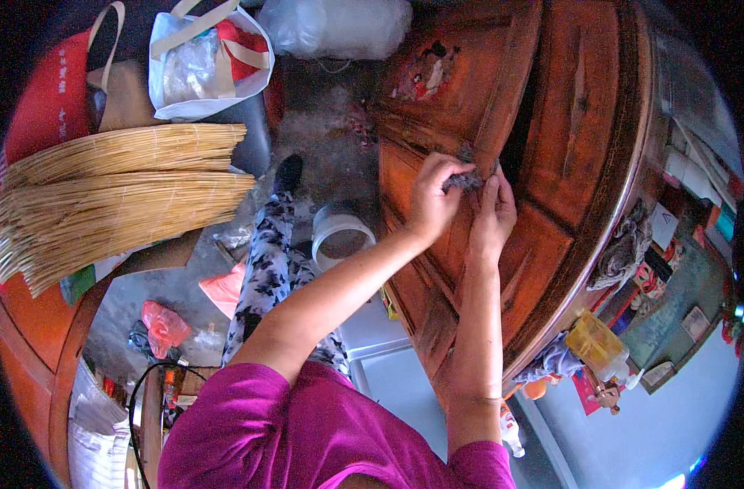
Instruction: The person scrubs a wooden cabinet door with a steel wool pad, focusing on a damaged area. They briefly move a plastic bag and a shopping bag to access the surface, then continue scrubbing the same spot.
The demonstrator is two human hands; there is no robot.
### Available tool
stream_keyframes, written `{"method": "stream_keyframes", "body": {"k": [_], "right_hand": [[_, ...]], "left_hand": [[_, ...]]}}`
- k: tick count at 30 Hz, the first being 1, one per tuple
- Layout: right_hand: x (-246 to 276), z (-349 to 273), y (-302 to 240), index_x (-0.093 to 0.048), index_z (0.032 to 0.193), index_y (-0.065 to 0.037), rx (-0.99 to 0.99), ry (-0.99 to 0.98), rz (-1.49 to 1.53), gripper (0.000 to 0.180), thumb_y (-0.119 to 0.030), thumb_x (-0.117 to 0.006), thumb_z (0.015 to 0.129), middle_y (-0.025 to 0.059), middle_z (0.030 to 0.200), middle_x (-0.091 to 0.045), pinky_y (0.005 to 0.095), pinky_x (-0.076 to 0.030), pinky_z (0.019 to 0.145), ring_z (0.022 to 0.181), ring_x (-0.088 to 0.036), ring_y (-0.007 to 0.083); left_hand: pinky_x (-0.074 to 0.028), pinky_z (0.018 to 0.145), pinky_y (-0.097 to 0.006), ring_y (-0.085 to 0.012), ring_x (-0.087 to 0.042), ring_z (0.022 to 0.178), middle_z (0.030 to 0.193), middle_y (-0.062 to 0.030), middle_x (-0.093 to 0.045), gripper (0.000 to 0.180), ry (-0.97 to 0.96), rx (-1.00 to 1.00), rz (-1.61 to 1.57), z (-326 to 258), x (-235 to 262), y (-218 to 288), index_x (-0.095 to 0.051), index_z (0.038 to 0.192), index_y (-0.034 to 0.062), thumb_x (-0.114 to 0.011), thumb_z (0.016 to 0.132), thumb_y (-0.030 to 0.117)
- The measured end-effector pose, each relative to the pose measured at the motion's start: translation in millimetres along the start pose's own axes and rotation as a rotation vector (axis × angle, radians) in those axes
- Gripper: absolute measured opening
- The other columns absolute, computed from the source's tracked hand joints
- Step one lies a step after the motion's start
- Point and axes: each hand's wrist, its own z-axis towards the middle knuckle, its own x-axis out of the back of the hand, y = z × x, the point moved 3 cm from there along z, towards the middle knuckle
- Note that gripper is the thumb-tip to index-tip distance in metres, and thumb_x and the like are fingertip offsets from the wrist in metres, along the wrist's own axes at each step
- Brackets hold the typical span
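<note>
A tall reddish-brown wooden cabinet (551, 122) with panelled doors fills the upper right. Both my hands press a small dark grey wad (466, 179) of rag or scouring material against a door edge. My left hand (433, 200) pinches the wad from the left with fingers curled. My right hand (493, 213) grips it from below and the right, fingers closed around it. My forearms rise from the lower edge, out of magenta sleeves.
Bundles of pale straw stalks (119, 196) lie at the left. A white tote bag (205, 61) stands above them. A round white container (341, 236) sits on the floor by my patterned trouser leg (270, 269). A yellow bottle (596, 344) and a grey cloth (625, 253) are at the right.
</note>
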Motion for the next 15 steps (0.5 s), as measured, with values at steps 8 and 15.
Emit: {"method": "stream_keyframes", "body": {"k": [8,15], "right_hand": [[-5.4,-4.5,-10.3,-0.054,0.143,-0.004,-0.145,-0.013,-0.071,0.042,-0.027,-0.053,0.107,0.0051,0.132,-0.062,0.0335,-0.05,0.097,0.115,-0.06,0.0153],[-1.7,-0.6,-4.9,-0.054,0.142,0.0,-0.095,0.003,0.035,0.046,-0.027,-0.055,0.106,0.0076,0.133,-0.062,0.0304,-0.047,0.1,0.117,-0.059,0.0151]], "left_hand": [[-0.047,0.094,-0.042,-0.0334,-0.061,0.105,0.105,-0.015,-0.065,0.031,0.042,0.055,0.141,10.0,8.2,-6.0,-0.071,0.106,0.0059,-0.07,0.077,-0.007],[-0.046,0.099,-0.046,-0.0375,-0.058,0.111,0.112,-0.015,-0.063,0.05,-0.06,-0.149,0.178,4.7,9.4,-27.4,-0.068,0.112,0.0062,-0.058,0.068,-0.016]]}}
